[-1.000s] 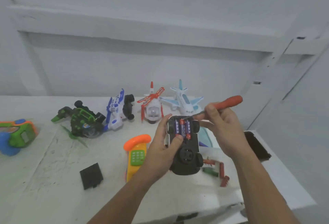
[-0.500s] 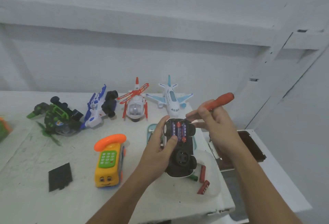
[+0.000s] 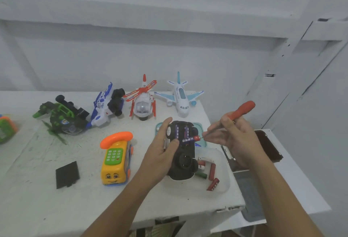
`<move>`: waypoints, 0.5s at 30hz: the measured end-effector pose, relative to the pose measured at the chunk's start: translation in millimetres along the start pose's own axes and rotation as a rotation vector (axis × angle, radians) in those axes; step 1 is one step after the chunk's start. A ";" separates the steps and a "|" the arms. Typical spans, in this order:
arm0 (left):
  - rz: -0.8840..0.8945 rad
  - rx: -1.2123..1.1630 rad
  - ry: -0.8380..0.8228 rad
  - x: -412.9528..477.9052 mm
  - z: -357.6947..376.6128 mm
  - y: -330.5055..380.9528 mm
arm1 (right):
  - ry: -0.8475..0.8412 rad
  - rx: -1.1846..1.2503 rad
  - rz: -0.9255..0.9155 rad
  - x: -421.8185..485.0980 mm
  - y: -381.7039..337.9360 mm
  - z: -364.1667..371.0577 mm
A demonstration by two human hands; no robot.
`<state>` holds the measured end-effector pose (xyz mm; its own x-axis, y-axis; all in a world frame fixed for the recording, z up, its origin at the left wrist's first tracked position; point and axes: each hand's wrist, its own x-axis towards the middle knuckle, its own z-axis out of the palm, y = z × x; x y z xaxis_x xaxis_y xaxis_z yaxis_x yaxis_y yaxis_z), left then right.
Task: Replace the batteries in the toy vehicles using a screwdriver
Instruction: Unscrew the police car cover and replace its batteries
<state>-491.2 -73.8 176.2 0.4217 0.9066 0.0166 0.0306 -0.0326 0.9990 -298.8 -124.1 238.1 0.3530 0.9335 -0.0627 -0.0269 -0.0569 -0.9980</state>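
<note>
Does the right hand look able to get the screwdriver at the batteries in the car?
Probably yes: the batteries lie uncovered, the left hand grips the car from its other side, and the screwdriver in the right hand has its tip beside them.

Along the back of your counter (image 3: 37, 199) you have a green-black toy (image 3: 64, 121), a blue-white toy (image 3: 105, 106), a red-white helicopter (image 3: 143, 104) and a white airplane (image 3: 180, 97) in a row. Nearer you lie a yellow phone bus (image 3: 115, 161), a black cover (image 3: 67, 174) and a clear dish (image 3: 226, 180) holding loose red batteries (image 3: 212, 170).
</note>
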 end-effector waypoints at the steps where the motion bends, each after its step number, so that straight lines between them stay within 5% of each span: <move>1: 0.000 0.012 -0.011 -0.5 -1.4 0.1 | -0.004 -0.010 0.014 -3.9 2.4 -2.3; 8: 0.000 0.030 -0.031 -4.9 -4.0 1.7 | 0.033 -0.097 0.005 -27.8 15.4 -11.4; 15: 0.008 0.130 0.018 -4.5 -4.7 -3.8 | 0.076 0.004 -0.267 -36.9 32.7 24.8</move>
<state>-497.4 -75.8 172.5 0.4059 0.9135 0.0266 0.1449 -0.0930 0.9851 -335.9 -151.6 207.9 0.4171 0.8861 0.2019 0.0726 0.1890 -0.9793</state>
